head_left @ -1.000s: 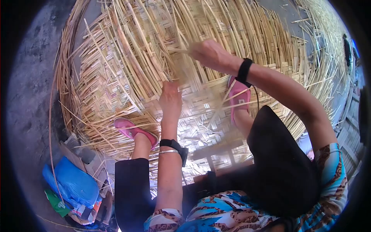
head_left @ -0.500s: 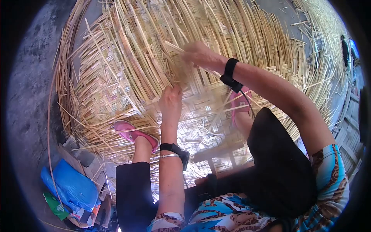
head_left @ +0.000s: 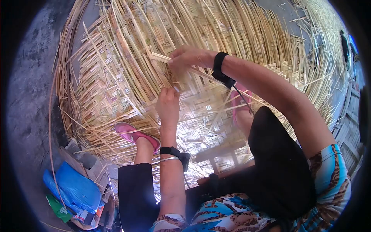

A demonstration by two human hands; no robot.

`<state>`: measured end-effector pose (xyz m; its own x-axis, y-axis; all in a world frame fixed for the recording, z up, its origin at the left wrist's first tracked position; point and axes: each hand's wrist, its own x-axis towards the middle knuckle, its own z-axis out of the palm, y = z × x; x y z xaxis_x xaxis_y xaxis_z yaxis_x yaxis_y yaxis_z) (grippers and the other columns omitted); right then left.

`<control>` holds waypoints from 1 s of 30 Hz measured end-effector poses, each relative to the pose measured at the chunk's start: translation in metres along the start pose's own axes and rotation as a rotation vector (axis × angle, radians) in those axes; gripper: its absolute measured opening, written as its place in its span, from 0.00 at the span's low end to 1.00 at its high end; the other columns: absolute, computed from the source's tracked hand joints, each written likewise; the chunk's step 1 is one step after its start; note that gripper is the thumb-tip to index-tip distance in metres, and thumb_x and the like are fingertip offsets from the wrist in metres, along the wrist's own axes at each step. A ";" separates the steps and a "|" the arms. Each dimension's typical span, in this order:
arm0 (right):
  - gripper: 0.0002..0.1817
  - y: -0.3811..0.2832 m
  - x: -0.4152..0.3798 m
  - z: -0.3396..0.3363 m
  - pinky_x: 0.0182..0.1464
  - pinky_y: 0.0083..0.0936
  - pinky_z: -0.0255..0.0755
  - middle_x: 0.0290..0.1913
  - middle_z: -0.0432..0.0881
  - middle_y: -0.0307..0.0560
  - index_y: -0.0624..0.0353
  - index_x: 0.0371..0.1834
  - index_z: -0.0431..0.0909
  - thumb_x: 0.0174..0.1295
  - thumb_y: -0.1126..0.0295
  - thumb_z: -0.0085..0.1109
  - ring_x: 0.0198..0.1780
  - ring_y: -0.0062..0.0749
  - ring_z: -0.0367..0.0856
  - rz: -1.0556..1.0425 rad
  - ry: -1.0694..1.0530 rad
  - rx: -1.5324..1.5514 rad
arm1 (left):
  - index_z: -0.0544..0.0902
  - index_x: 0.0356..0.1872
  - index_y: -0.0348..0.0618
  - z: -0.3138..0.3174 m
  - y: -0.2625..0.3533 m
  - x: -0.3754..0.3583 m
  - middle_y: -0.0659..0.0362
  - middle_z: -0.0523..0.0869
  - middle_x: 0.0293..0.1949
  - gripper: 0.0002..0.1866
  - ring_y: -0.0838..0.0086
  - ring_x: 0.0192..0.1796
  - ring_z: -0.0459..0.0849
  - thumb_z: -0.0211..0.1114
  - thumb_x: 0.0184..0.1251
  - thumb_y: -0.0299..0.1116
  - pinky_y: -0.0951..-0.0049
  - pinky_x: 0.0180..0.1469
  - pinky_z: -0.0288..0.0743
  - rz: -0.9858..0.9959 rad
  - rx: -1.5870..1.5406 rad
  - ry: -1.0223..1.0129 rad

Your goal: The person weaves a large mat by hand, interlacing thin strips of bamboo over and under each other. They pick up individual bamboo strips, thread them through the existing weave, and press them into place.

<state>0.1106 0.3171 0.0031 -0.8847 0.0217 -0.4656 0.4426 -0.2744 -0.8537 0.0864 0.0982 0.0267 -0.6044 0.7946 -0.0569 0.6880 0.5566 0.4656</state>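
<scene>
A woven mat of pale split strips (head_left: 201, 133) lies under my feet, with long loose strips (head_left: 133, 46) across its far part. My right hand (head_left: 185, 58), above the mat near the middle, is closed on a flat pale strip (head_left: 160, 57) whose end sticks out to the left; more of it trails right below the wrist. Lower and to the left, my left hand (head_left: 168, 101) is closed with its fingertips at the strips. What it grips is too small and blurred to name.
My pink shoes (head_left: 137, 136) rest on the mat. Blue plastic bags (head_left: 77, 189) and a green wrapper (head_left: 58, 207) lie at the lower left on grey floor (head_left: 33, 96). Bundled long strips (head_left: 65, 77) curve along the left edge; slatted wood (head_left: 349, 120) is at the right.
My right hand has moved left and slightly down with the pale strip. My left hand has shifted only slightly.
</scene>
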 end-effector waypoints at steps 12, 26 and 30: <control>0.21 -0.025 -0.044 0.007 0.51 0.32 0.68 0.42 0.81 0.46 0.66 0.41 0.81 0.64 0.55 0.58 0.46 0.32 0.76 -0.100 -0.126 -0.275 | 0.81 0.29 0.39 0.010 -0.003 -0.005 0.52 0.78 0.32 0.06 0.57 0.35 0.81 0.68 0.53 0.28 0.59 0.37 0.74 -0.118 -0.164 0.068; 0.14 -0.017 -0.079 0.033 0.45 0.42 0.71 0.35 0.79 0.53 0.63 0.38 0.79 0.64 0.61 0.58 0.42 0.51 0.79 -0.544 -0.001 -0.549 | 0.81 0.46 0.38 0.020 0.011 0.003 0.49 0.83 0.41 0.13 0.58 0.40 0.83 0.63 0.60 0.26 0.61 0.45 0.74 -0.183 -0.347 0.063; 0.14 -0.013 -0.077 0.026 0.45 0.42 0.71 0.36 0.78 0.55 0.63 0.41 0.79 0.64 0.61 0.57 0.42 0.51 0.79 -0.544 0.028 -0.564 | 0.82 0.46 0.38 0.012 0.007 0.010 0.53 0.85 0.37 0.12 0.71 0.37 0.83 0.64 0.61 0.23 0.71 0.45 0.73 -0.351 -0.605 -0.099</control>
<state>0.1689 0.2943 0.0562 -0.9978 0.0397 0.0529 -0.0380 0.3116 -0.9494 0.0896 0.1127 0.0187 -0.6903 0.6274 -0.3604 0.0981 0.5747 0.8125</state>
